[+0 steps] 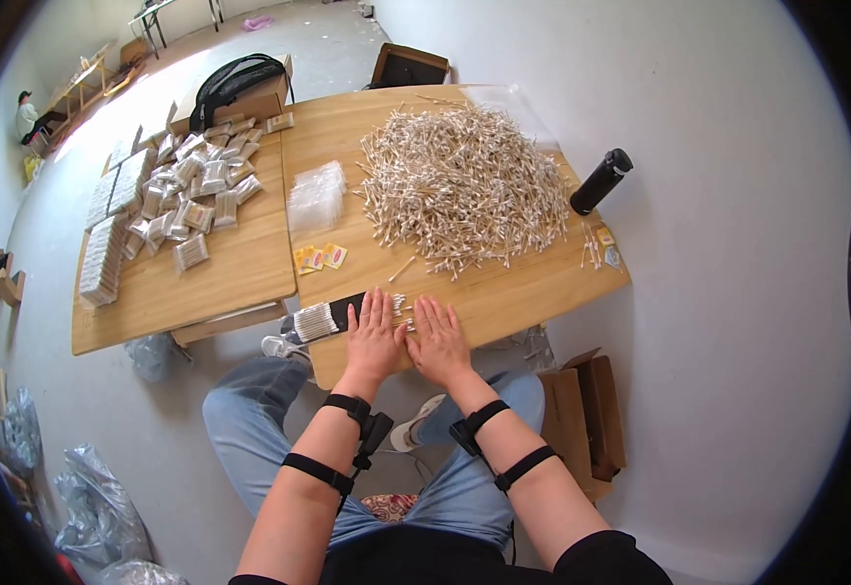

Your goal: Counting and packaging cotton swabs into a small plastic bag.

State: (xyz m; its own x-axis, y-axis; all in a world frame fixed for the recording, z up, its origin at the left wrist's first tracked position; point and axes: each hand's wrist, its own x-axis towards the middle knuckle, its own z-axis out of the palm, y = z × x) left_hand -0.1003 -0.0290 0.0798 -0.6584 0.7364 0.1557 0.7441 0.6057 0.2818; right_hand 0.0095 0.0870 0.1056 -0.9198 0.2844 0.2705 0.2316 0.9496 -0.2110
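I see the wooden table stretching ahead of my fingers, with the big heap of cotton swabs well beyond the fingertips. My left hand and right hand lie flat side by side at the near edge, palms down, fingers straight and slightly spread, gripping nothing. Under them is a black tray; a row of swabs sits on it just left of my left fingers, and a few swab tips peek out between the two hands
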